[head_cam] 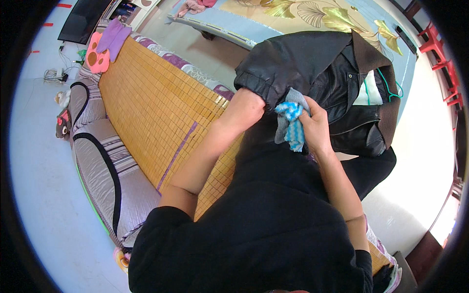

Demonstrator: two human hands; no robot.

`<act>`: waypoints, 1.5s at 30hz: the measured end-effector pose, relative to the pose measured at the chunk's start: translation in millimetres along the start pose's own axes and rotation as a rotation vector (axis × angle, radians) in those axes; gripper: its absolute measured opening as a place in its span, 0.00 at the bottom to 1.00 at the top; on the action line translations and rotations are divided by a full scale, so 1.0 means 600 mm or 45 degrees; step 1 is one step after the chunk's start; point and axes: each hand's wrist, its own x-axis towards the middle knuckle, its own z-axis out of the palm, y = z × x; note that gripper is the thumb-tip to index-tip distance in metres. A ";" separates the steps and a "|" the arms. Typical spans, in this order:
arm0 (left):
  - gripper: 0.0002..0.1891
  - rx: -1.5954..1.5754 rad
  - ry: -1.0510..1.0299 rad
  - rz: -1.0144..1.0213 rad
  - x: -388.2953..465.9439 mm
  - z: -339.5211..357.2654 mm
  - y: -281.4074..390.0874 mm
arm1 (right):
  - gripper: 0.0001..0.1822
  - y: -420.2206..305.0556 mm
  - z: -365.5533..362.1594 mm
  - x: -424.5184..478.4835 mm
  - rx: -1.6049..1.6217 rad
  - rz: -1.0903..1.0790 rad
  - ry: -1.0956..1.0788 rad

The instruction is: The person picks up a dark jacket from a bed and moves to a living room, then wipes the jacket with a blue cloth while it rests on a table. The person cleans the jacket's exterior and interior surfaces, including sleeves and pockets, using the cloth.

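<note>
A black leather jacket with a brown ribbed collar lies across my lap and the table edge. At the elastic cuff of one sleeve is my left hand; its fingers are hidden by the cuff, so I cannot tell if they grip it or sit inside it. My right hand pinches a bunched blue-and-white striped cloth together with a grey cloth, close beside that cuff. A green hanger and something white show inside the jacket's neck.
I sit on a sofa covered by a bamboo mat, with grey back cushions along the left. Ahead stands a table with a gold-leaf patterned cover. A purple-and-pink cushion rests at the sofa's far end. Red stools stand at right.
</note>
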 end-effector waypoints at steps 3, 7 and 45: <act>0.19 0.093 0.107 0.172 0.028 -0.008 0.001 | 0.15 0.002 -0.007 0.008 0.054 0.001 0.026; 0.19 -1.073 0.066 -0.179 0.051 0.002 -0.027 | 0.16 -0.040 -0.043 0.007 0.233 -0.044 0.080; 0.31 -3.153 0.283 -0.250 0.087 -0.043 0.054 | 0.24 0.052 -0.033 -0.051 -1.115 -0.915 -0.229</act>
